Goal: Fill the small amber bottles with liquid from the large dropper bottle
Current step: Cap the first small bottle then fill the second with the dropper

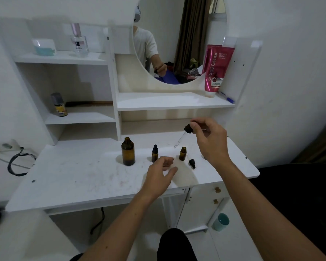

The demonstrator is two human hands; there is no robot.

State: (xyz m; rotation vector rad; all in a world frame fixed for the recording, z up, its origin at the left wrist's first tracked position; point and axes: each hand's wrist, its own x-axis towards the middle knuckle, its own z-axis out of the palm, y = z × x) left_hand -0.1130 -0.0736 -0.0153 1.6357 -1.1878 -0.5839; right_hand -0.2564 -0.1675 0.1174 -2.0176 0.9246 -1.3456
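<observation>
The right hand (208, 140) pinches the dropper (183, 135) tilted above the uncapped small bottle (182, 153) to aim drops inside, while the left hand (161, 169) hovers relaxed over the worktop (73, 176), grasping nothing.

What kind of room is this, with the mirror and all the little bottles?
Probably a bedroom corner with a white dressing table. It has a round mirror, shelves holding a perfume bottle and a pink tube. The right hand holds a dropper there.
</observation>
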